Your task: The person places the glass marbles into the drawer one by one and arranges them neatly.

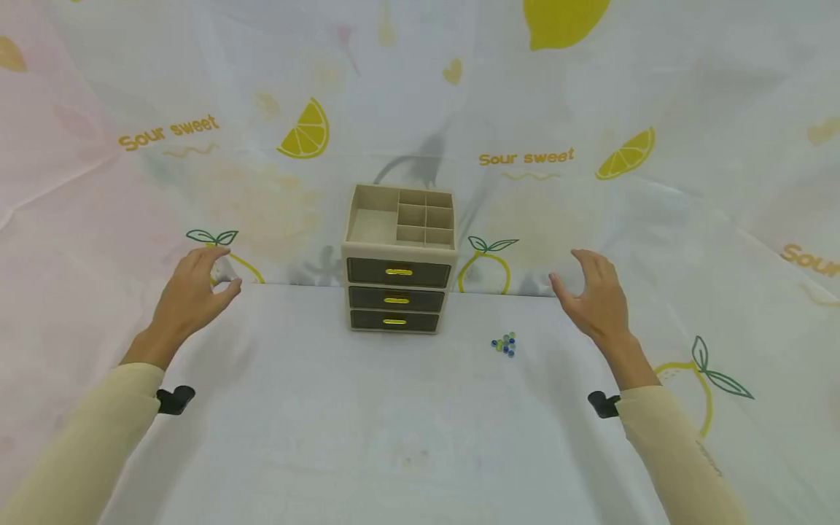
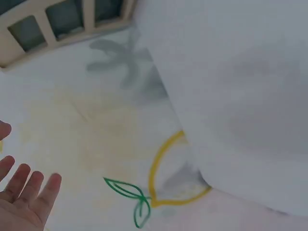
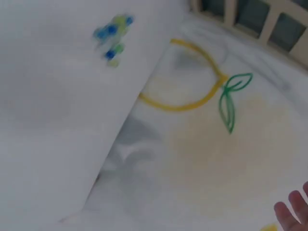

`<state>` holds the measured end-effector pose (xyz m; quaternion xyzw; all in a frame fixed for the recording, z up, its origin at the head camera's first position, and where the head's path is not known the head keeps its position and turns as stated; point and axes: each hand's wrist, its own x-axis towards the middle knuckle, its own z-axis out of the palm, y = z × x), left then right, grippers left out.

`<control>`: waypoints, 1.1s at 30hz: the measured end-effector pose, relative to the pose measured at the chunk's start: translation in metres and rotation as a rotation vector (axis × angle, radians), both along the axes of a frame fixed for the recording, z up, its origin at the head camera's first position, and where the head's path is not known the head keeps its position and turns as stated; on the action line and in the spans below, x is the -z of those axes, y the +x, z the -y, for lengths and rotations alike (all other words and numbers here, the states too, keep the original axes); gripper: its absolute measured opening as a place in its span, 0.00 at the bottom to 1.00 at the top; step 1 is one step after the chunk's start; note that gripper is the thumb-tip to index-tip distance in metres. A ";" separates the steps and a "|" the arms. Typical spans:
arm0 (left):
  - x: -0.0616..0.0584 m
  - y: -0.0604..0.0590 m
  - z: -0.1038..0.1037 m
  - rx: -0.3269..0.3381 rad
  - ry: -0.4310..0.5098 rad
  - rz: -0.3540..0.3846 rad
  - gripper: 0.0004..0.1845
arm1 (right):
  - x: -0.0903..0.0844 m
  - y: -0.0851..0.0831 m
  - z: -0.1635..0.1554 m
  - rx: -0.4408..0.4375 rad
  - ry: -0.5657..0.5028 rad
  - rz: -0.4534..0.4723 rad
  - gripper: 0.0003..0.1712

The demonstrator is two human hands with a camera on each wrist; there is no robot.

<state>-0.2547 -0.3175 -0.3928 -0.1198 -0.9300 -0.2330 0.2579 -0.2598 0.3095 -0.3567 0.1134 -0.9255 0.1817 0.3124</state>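
A small beige drawer unit (image 1: 399,271) with three dark drawers, yellow handles and an open compartment tray on top stands at the back of the table. A little cluster of blue and green beads (image 1: 504,344) lies to its right, also seen in the right wrist view as beads (image 3: 112,36). My left hand (image 1: 193,289) hovers open to the left of the unit, holding nothing; its fingers (image 2: 26,192) show in the left wrist view. My right hand (image 1: 590,293) hovers open to the right of the unit, above and beyond the beads.
A white cloth printed with lemons and "Sour sweet" covers the table (image 1: 394,423) and rises as a backdrop (image 1: 525,157) behind it. The unit's top tray (image 2: 62,24) shows in the left wrist view.
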 end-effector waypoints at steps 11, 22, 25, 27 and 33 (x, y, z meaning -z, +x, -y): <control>-0.028 -0.034 -0.096 0.271 0.539 0.116 0.27 | -0.007 -0.011 0.116 -0.283 -0.596 0.104 0.12; -0.046 -0.028 -0.144 0.312 0.661 0.163 0.24 | 0.031 -0.016 0.200 -0.458 -0.849 0.473 0.16; -0.048 -0.027 -0.149 0.336 0.696 0.131 0.22 | 0.040 -0.015 0.213 -0.462 -0.949 0.578 0.15; -0.049 -0.027 -0.152 0.355 0.726 0.117 0.22 | 0.044 -0.016 0.219 -0.460 -1.019 0.645 0.15; -0.042 -0.036 -0.154 0.359 0.761 0.112 0.21 | 0.050 -0.019 0.231 -0.470 -1.183 0.798 0.20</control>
